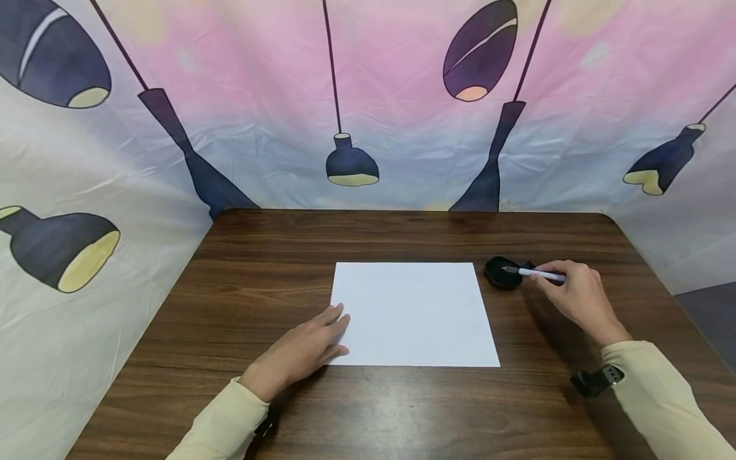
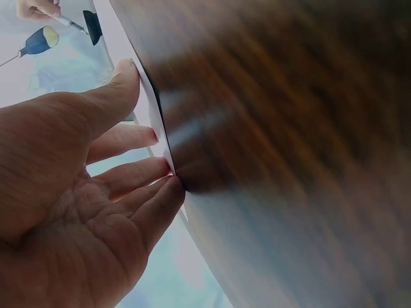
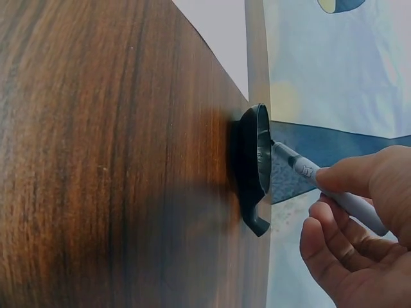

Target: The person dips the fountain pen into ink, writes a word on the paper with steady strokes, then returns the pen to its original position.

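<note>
From where I stand, the person's right hand [image 1: 581, 297] pinches a slim white pen with a grey front section and a narrow dark tip [image 1: 537, 274], the thumb on one side and the fingers on the other. The pen slants over a small, shallow black dish with a rounded bowl and a short curved handle [image 1: 500, 281]; its tip is at the bowl, though I can't tell whether it touches. The dish sits just beside the upper right corner of a plain white rectangular sheet of paper [image 1: 414, 313], which lies flat on a dark brown wood-grain table [image 1: 402, 409].

On the pen's barrel, near the front, there's a small dark printed mark [image 3: 307, 171], too small for me to read.

The left hand [image 1: 299, 351] rests on the left edge of the paper, fingers extended and slightly spread. Both arms wear cream sleeves [image 1: 661, 390]. Behind the table hangs a pink, blue and white cloth backdrop [image 1: 259, 76] with dark hanging lamps printed on it.
</note>
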